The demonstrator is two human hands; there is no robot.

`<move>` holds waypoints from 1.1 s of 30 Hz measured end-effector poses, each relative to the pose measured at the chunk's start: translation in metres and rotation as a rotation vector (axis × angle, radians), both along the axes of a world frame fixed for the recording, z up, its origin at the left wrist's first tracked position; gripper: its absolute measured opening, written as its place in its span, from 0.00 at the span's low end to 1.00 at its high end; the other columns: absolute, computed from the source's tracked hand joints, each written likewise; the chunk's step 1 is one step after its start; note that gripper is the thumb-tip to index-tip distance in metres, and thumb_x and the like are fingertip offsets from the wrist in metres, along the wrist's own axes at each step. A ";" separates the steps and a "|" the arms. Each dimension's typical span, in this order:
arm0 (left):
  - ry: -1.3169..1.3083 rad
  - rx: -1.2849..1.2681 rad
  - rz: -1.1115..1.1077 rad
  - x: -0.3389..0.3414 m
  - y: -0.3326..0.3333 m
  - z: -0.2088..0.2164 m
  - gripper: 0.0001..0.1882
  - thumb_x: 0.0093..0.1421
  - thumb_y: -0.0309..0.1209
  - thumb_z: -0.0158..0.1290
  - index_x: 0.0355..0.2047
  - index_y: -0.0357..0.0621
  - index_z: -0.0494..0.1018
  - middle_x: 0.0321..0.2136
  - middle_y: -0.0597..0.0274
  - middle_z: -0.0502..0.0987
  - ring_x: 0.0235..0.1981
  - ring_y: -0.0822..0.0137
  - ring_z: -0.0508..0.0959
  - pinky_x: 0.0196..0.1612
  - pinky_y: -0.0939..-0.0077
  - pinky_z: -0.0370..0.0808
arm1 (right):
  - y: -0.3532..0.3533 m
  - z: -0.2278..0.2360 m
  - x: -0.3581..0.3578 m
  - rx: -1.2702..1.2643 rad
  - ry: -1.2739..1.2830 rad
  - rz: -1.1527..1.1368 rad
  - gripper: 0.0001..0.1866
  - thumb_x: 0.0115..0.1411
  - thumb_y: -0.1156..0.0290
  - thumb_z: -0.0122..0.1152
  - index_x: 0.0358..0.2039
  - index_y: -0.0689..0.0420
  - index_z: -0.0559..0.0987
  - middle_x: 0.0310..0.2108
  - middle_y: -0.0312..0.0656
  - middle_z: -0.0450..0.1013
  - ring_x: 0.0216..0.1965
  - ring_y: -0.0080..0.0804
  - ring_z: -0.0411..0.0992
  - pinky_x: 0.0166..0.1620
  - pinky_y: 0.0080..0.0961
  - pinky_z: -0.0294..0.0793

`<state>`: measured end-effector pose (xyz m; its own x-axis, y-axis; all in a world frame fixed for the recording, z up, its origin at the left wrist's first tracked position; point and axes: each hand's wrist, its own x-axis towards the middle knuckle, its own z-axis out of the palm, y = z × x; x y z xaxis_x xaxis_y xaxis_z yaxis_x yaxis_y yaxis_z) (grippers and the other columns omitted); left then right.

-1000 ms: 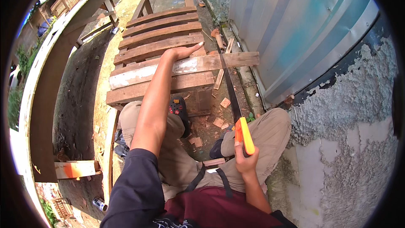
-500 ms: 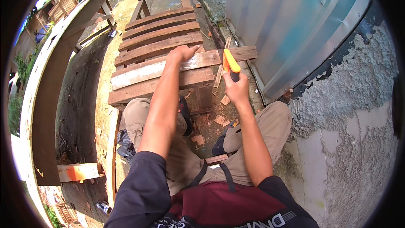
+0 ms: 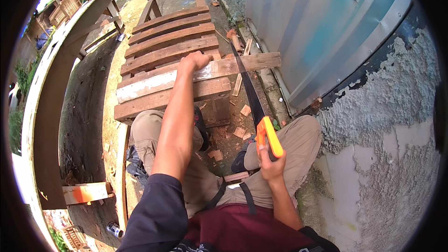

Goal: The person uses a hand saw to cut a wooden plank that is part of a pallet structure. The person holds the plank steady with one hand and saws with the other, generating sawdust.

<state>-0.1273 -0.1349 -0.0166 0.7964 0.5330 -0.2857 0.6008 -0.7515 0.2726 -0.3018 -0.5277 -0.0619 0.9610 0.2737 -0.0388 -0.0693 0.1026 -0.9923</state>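
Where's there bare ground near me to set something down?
The dark ground strip on the left, between the long wooden board and the sunlit ground, looks mostly bare toward its middle. It's crowded right of the slatted frame: wood scraps, the overhanging plank and the saw in your right hand take up that side.

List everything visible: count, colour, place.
Slatted frame: one, brown, ahead
Plank: one, brown with white patches, on frame
Handsaw: one, orange handle, dark blade, crossing plank
Wood scraps: several, light brown, ground between legs
Metal sheet: one, silver, right
Wall: one, grey, right
Wooden structure: one, brown, left
Painted board: one, partly orange, left
Can: one, silvery, lower left
Crumpled plastic: one, black, by left knee
Shoes: two, dark, on feet
Left hand: one, bare, on plank
Right hand: one, bare, gripping saw handle
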 end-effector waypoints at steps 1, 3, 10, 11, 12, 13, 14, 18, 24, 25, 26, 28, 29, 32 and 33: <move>0.011 -0.023 -0.027 -0.003 -0.008 0.003 0.40 0.62 0.60 0.45 0.63 0.40 0.70 0.66 0.44 0.67 0.68 0.46 0.67 0.71 0.53 0.58 | 0.024 0.000 0.034 0.006 -0.002 0.009 0.15 0.63 0.70 0.65 0.20 0.62 0.76 0.15 0.32 0.70 0.19 0.20 0.68 0.24 0.26 0.63; 0.006 -0.034 -0.025 -0.003 -0.002 0.018 0.43 0.63 0.60 0.45 0.65 0.35 0.67 0.66 0.40 0.66 0.68 0.45 0.65 0.70 0.56 0.60 | 0.089 0.026 0.098 -0.147 -0.210 -0.027 0.17 0.62 0.66 0.64 0.20 0.63 0.76 0.15 0.36 0.72 0.18 0.23 0.69 0.25 0.31 0.65; 0.021 -0.036 -0.027 -0.005 -0.006 0.018 0.43 0.63 0.60 0.46 0.66 0.37 0.66 0.67 0.42 0.65 0.69 0.45 0.63 0.71 0.55 0.59 | 0.099 0.013 0.096 -0.161 -0.327 -0.071 0.16 0.61 0.66 0.63 0.22 0.65 0.78 0.16 0.44 0.73 0.19 0.34 0.72 0.27 0.36 0.69; 0.013 -0.020 -0.002 -0.007 0.000 0.014 0.42 0.62 0.60 0.46 0.66 0.40 0.67 0.67 0.45 0.66 0.69 0.46 0.64 0.71 0.54 0.59 | 0.076 0.007 0.069 -0.166 -0.320 -0.065 0.14 0.61 0.67 0.64 0.23 0.64 0.78 0.16 0.43 0.73 0.19 0.32 0.71 0.27 0.35 0.68; 0.012 -0.011 0.016 -0.010 0.002 0.006 0.40 0.62 0.60 0.45 0.65 0.43 0.69 0.66 0.48 0.67 0.68 0.46 0.65 0.71 0.53 0.59 | 0.045 0.001 0.039 -0.177 -0.244 -0.023 0.12 0.62 0.70 0.63 0.23 0.63 0.78 0.16 0.39 0.72 0.20 0.26 0.70 0.26 0.32 0.67; 0.044 -0.032 -0.008 -0.008 0.004 0.005 0.40 0.62 0.59 0.45 0.65 0.43 0.69 0.67 0.48 0.67 0.68 0.46 0.65 0.71 0.53 0.57 | 0.020 -0.011 0.012 -0.145 -0.136 -0.025 0.12 0.61 0.71 0.64 0.23 0.63 0.77 0.15 0.37 0.70 0.20 0.21 0.69 0.25 0.29 0.66; 0.032 -0.034 -0.002 -0.006 -0.001 0.003 0.39 0.62 0.58 0.45 0.65 0.43 0.69 0.67 0.48 0.67 0.68 0.46 0.65 0.71 0.53 0.57 | -0.004 -0.015 -0.011 -0.100 -0.041 0.014 0.12 0.61 0.72 0.64 0.23 0.63 0.77 0.16 0.35 0.70 0.19 0.19 0.68 0.24 0.26 0.65; 0.020 -0.001 -0.002 0.000 -0.019 0.011 0.39 0.62 0.57 0.45 0.64 0.41 0.70 0.66 0.46 0.68 0.67 0.48 0.67 0.71 0.52 0.57 | -0.005 -0.018 -0.004 -0.020 -0.033 -0.044 0.12 0.62 0.72 0.64 0.22 0.62 0.78 0.15 0.32 0.70 0.19 0.17 0.68 0.24 0.25 0.64; 0.043 -0.040 -0.045 -0.001 0.014 -0.008 0.43 0.64 0.61 0.45 0.66 0.36 0.65 0.67 0.40 0.64 0.69 0.45 0.64 0.70 0.55 0.60 | 0.122 0.037 0.125 -0.180 -0.286 -0.028 0.17 0.61 0.65 0.63 0.23 0.66 0.77 0.16 0.45 0.72 0.18 0.31 0.71 0.26 0.35 0.67; 0.051 -0.026 -0.070 0.006 0.014 0.000 0.44 0.64 0.61 0.44 0.67 0.36 0.65 0.67 0.40 0.64 0.69 0.45 0.64 0.70 0.55 0.60 | 0.122 0.030 0.132 -0.128 -0.344 -0.047 0.16 0.61 0.65 0.63 0.23 0.66 0.77 0.16 0.45 0.72 0.18 0.31 0.71 0.26 0.35 0.67; 0.062 -0.023 -0.101 0.012 0.007 0.005 0.44 0.64 0.61 0.44 0.67 0.35 0.64 0.67 0.40 0.63 0.69 0.45 0.63 0.70 0.55 0.60 | 0.116 0.010 0.137 -0.088 -0.397 -0.070 0.15 0.61 0.66 0.63 0.24 0.66 0.77 0.16 0.46 0.72 0.18 0.31 0.71 0.25 0.34 0.67; 0.062 -0.050 -0.099 0.004 -0.001 0.008 0.45 0.65 0.62 0.43 0.68 0.34 0.62 0.68 0.39 0.62 0.70 0.45 0.61 0.71 0.56 0.59 | 0.094 -0.018 0.118 -0.088 -0.441 -0.056 0.13 0.62 0.68 0.63 0.24 0.65 0.77 0.16 0.46 0.71 0.17 0.32 0.70 0.25 0.34 0.67; 0.049 -0.046 -0.101 0.004 0.002 0.005 0.45 0.65 0.62 0.43 0.68 0.34 0.63 0.68 0.39 0.62 0.71 0.45 0.61 0.71 0.56 0.58 | 0.082 -0.025 0.108 -0.104 -0.460 -0.032 0.12 0.62 0.70 0.63 0.25 0.65 0.77 0.16 0.46 0.71 0.17 0.32 0.70 0.25 0.33 0.67; -0.032 -0.027 -0.099 0.001 0.004 0.001 0.46 0.65 0.65 0.42 0.66 0.34 0.65 0.66 0.38 0.64 0.69 0.45 0.63 0.70 0.57 0.60 | 0.046 -0.047 0.057 -0.057 -0.482 -0.074 0.10 0.61 0.73 0.62 0.24 0.62 0.78 0.17 0.44 0.74 0.20 0.37 0.77 0.25 0.35 0.70; -0.069 -0.020 -0.092 -0.002 0.004 0.001 0.47 0.65 0.66 0.41 0.65 0.34 0.67 0.65 0.37 0.66 0.68 0.44 0.65 0.70 0.57 0.61 | 0.036 -0.055 0.045 -0.016 -0.533 -0.139 0.09 0.61 0.74 0.62 0.24 0.62 0.78 0.17 0.46 0.74 0.20 0.38 0.77 0.24 0.36 0.70</move>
